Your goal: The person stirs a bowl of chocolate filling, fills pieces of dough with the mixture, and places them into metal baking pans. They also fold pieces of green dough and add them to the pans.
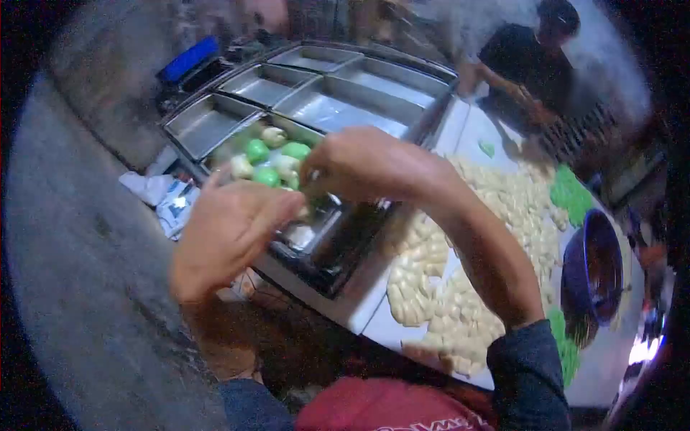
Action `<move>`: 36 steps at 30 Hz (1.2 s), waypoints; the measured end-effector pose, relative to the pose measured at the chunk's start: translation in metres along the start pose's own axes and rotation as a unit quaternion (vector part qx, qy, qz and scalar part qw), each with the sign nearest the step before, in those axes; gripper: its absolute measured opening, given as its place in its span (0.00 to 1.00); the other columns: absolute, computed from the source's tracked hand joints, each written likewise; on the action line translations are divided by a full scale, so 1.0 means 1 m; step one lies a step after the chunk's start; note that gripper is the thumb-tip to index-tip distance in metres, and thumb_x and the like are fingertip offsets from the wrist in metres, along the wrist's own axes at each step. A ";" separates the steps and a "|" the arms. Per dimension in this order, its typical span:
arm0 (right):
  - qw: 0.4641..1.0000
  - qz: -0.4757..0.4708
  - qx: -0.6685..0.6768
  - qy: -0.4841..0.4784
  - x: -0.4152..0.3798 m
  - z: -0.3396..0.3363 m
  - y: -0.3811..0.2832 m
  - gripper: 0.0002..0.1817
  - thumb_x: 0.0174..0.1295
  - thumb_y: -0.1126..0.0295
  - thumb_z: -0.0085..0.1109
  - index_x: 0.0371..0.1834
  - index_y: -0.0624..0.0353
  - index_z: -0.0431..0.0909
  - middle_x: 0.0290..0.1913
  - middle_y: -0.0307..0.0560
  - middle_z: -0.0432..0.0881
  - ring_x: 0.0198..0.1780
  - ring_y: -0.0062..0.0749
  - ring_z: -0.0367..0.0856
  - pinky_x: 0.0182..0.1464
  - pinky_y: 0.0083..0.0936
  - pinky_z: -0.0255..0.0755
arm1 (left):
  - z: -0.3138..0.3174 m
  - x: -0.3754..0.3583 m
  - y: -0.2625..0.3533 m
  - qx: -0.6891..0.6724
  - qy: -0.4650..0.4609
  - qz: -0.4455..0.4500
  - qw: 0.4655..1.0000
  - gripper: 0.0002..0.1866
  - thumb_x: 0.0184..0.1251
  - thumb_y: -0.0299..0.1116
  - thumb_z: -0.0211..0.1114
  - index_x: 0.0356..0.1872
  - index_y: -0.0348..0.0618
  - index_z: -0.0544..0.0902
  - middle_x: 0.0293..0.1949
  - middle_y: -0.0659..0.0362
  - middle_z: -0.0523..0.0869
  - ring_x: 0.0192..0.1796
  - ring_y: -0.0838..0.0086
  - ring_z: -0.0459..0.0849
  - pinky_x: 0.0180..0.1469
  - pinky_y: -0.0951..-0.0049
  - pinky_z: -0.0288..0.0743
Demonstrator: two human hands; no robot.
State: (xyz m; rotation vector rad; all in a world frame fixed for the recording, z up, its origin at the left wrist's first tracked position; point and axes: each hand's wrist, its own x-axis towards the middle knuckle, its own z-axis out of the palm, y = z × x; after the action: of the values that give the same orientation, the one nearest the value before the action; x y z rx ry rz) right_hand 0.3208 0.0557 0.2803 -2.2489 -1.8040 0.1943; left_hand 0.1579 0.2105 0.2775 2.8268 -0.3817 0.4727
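Observation:
Over the near end of a metal baking pan [323,233], my left hand [233,233] is bent with its back toward me. Its thumb points right, and its other fingers are blurred or hidden behind the hand. My right hand [363,161] reaches across the same pan from the right, fingers curled downward and closed. What they hold, if anything, is hidden. Beneath and beyond both hands, green dough balls [256,151] and cream-coloured dough balls [274,136] sit together in the pan. A pale piece [300,235] lies nearer me in the pan.
More rectangular metal pans [348,104] stand beyond. Many cream dough pieces [496,251] cover the white table [370,305] at right, with green dough [571,195] beside a purple basin [575,266]. Another person [532,68] is at the far right. White plastic bags [176,205] lie at left.

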 end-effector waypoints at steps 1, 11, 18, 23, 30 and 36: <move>0.999 0.025 0.016 -0.019 0.001 0.001 0.000 0.14 0.60 0.59 0.57 0.38 0.57 0.84 0.32 0.56 0.84 0.35 0.51 0.83 0.40 0.45 0.74 | 0.005 0.000 -0.005 -0.003 -0.001 0.005 1.000 0.20 0.75 0.44 0.47 0.39 0.46 0.87 0.40 0.56 0.88 0.47 0.60 0.84 0.66 0.54 0.59; 0.872 0.173 0.011 0.457 -0.306 0.027 0.039 0.09 0.62 0.71 0.63 0.42 0.64 0.84 0.36 0.47 0.87 0.40 0.28 0.85 0.45 0.23 0.77 | 0.077 -0.025 0.043 -0.146 0.324 -0.074 0.932 0.16 0.70 0.36 0.51 0.44 0.36 0.83 0.47 0.49 0.83 0.49 0.62 0.81 0.58 0.59 0.66; 0.528 0.702 0.165 0.448 -0.571 0.153 -0.058 0.16 0.65 0.63 0.59 0.48 0.64 0.82 0.36 0.44 0.86 0.36 0.21 0.81 0.41 0.23 0.75 | 0.186 -0.003 0.157 -0.453 0.174 -0.056 0.872 0.10 0.63 0.27 0.58 0.41 0.33 0.82 0.40 0.49 0.83 0.40 0.64 0.82 0.46 0.66 0.74; 0.504 0.782 0.129 0.345 -0.554 0.229 -0.119 0.16 0.61 0.62 0.63 0.45 0.64 0.80 0.36 0.51 0.84 0.34 0.35 0.84 0.36 0.30 0.78 | 0.258 0.027 0.275 -0.564 -0.249 -0.146 0.774 0.09 0.65 0.28 0.63 0.42 0.33 0.83 0.34 0.51 0.86 0.37 0.68 0.85 0.42 0.71 0.78; 0.580 0.722 -0.003 0.378 -0.527 0.285 -0.101 0.19 0.52 0.71 0.64 0.49 0.59 0.77 0.42 0.51 0.81 0.40 0.47 0.81 0.42 0.35 0.77 | 0.352 0.039 0.391 -0.437 -0.383 0.182 0.793 0.13 0.61 0.27 0.67 0.47 0.41 0.84 0.41 0.53 0.88 0.44 0.66 0.86 0.48 0.69 0.77; 0.239 0.596 0.392 0.659 -0.579 0.278 -0.116 0.14 0.64 0.71 0.51 0.50 0.66 0.76 0.41 0.44 0.81 0.40 0.28 0.79 0.43 0.24 0.73 | 0.378 0.045 0.433 -0.365 -0.257 0.395 0.803 0.23 0.54 0.32 0.71 0.54 0.50 0.81 0.55 0.56 0.81 0.54 0.60 0.80 0.55 0.63 0.70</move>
State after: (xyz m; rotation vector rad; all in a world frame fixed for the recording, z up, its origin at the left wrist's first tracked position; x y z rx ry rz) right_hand 0.0100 -0.4537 0.0147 -1.2220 0.9373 -0.3906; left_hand 0.1784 -0.3112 0.0328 1.8671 -1.4959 -0.3046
